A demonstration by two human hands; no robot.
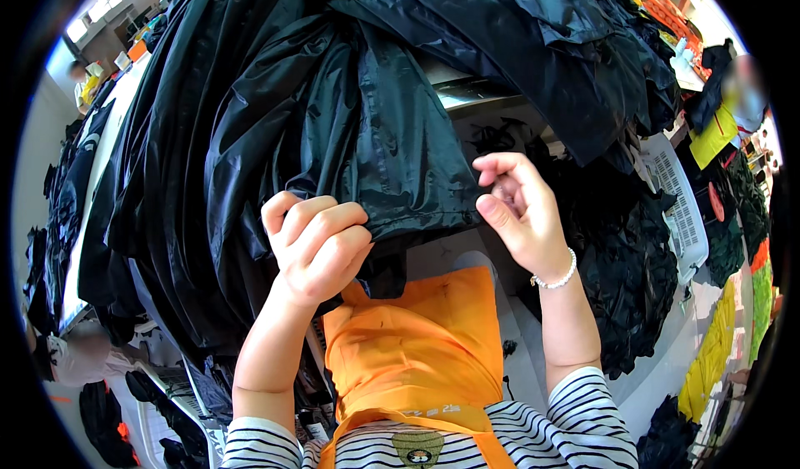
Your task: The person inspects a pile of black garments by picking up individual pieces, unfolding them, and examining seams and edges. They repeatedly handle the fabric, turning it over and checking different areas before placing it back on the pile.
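Garment (400, 152): dark, glossy, creased, flaring toward stitched hem (421, 221).

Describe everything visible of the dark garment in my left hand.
The dark garment is greenish-black, glossy and creased, and looks like thin synthetic cloth. It drapes down among other black garments, widening to a stitched hem. Your left hand is closed on it near the hem's left end; your right hand is open beside its right edge, contact unclear.

Thin, glossy dark-green garment (404, 148) | was creased, narrow at the top, flaring downward | hung in folds at the view's centre | stitched hem (417, 222) ran nearly level along its lower edge
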